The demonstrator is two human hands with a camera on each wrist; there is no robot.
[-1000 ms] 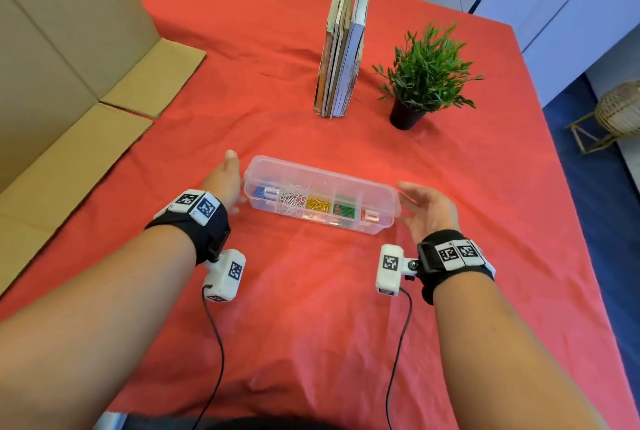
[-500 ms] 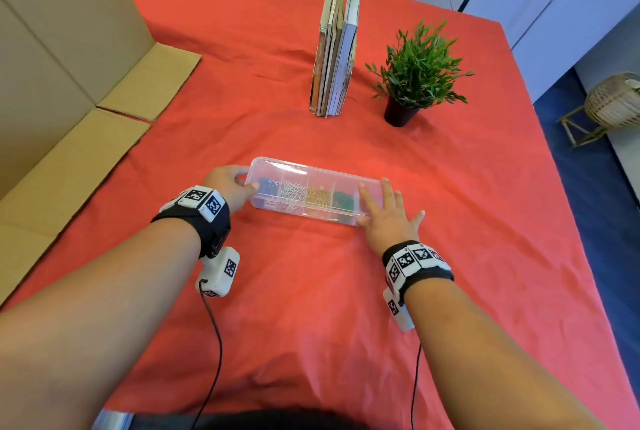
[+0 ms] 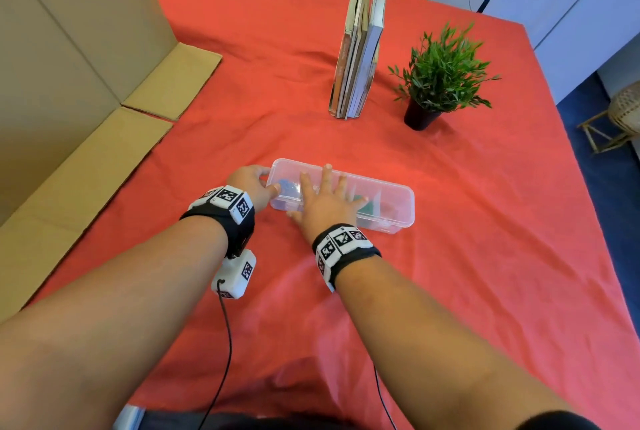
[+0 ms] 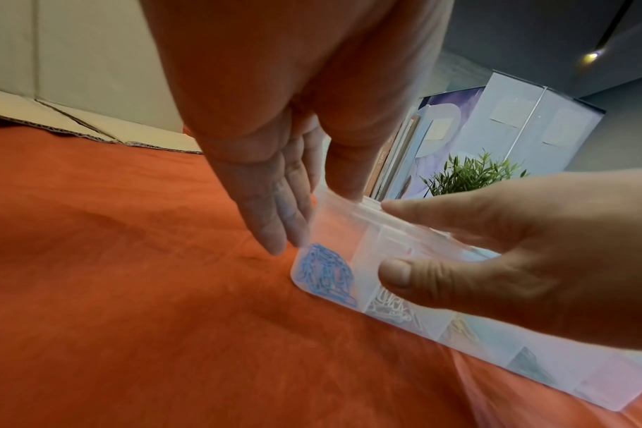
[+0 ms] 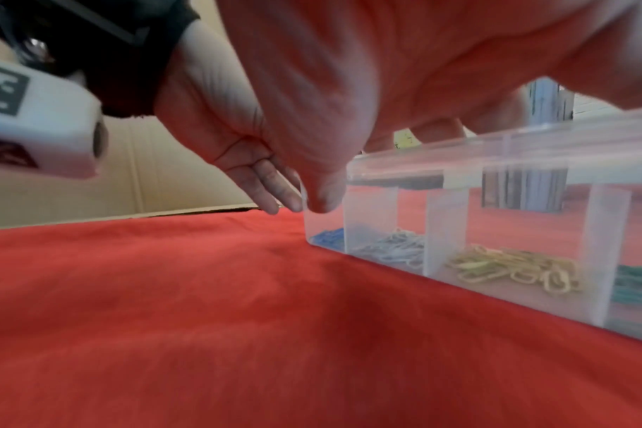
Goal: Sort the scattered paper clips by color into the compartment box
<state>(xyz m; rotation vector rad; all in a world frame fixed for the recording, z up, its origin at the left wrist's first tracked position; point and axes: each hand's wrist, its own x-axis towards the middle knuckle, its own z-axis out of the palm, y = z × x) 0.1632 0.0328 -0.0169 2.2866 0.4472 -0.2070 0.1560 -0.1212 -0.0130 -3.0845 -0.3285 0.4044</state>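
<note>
A clear compartment box (image 3: 394,202) lies on the red cloth with its lid down. Through its wall I see blue clips (image 5: 328,234), white clips (image 5: 396,246), yellow clips (image 5: 514,266) and green clips (image 5: 638,286), each in its own compartment. My right hand (image 3: 327,201) lies flat on the lid over the box's left half, fingers spread, thumb (image 4: 396,272) against the front wall. My left hand (image 3: 251,182) is at the box's left end; its straight fingers (image 4: 275,220) touch the end wall next to the blue clips (image 4: 326,275).
Upright books (image 3: 360,55) and a small potted plant (image 3: 440,76) stand behind the box. A large cardboard box (image 3: 69,66) with open flaps fills the left side. The table's right edge drops to a blue floor with a wicker stool (image 3: 623,111).
My right hand has moved from beside the box's right end onto the lid and slid left along it. My left hand has closed in on the left end wall.
</note>
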